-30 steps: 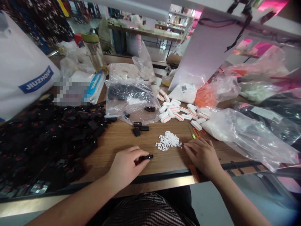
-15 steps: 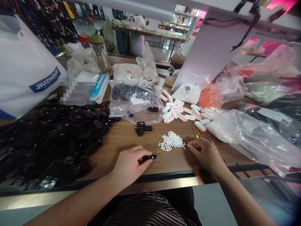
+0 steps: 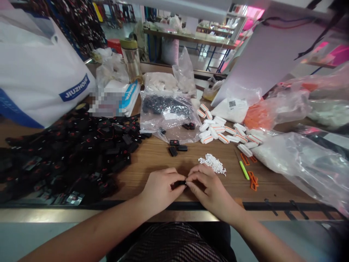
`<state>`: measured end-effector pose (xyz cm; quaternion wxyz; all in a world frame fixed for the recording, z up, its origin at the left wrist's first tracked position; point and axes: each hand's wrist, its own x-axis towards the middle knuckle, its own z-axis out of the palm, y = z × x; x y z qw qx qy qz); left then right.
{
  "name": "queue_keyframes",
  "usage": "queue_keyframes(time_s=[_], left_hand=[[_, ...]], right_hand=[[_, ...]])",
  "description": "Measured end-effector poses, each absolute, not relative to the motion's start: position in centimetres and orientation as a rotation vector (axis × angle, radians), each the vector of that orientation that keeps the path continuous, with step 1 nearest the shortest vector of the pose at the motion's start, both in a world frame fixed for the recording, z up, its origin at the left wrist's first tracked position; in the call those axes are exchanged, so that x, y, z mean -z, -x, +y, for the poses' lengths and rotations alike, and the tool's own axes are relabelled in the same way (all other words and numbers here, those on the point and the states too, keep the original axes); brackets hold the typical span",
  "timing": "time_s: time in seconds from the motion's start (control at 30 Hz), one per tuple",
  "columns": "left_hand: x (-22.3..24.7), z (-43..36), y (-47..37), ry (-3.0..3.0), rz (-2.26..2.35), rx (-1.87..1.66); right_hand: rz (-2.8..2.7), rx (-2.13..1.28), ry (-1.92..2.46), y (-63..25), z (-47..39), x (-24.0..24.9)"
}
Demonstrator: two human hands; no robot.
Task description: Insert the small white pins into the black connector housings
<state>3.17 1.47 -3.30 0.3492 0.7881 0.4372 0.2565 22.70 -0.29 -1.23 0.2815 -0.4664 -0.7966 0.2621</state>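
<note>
My left hand [image 3: 165,187] pinches a small black plastic part [image 3: 180,183] between thumb and fingers, low over the table's front. My right hand [image 3: 205,183] meets it there, thumb and forefinger closed at the part's right end. Whatever those right fingertips hold is too small and too hidden to make out. Just behind my right hand lies a heap of tiny white pegs [image 3: 215,163], partly covered by that hand. Farther back, several loose black plastic blocks [image 3: 173,150] rest on the wood.
A large pile of black parts [image 3: 95,153] covers the left side. White cases with orange stripes [image 3: 218,131] lie back right. Near them are a yellow-green stick tool [image 3: 244,170] and orange frames [image 3: 253,181]. Clear plastic bags [image 3: 294,156] and a bottle [image 3: 131,60] stand around.
My right hand has moved left from beside the peg heap to the black part in my left hand. The green tool and orange frames are now uncovered. The view has shifted slightly.
</note>
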Motion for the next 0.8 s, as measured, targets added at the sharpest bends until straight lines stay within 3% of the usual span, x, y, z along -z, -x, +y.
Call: queue_keyframes(time_s=[0.43,0.8], left_hand=[[3.3,1.5,-3.2,-2.043,1.157,-0.663],[3.4,1.5,-3.2,-2.015,1.141,-0.659]], right_hand=[[-2.376,-0.272,1.173,-22.4,-0.9,0.9],[-2.426,-0.175,1.122,-22.7,-1.5,1.3]])
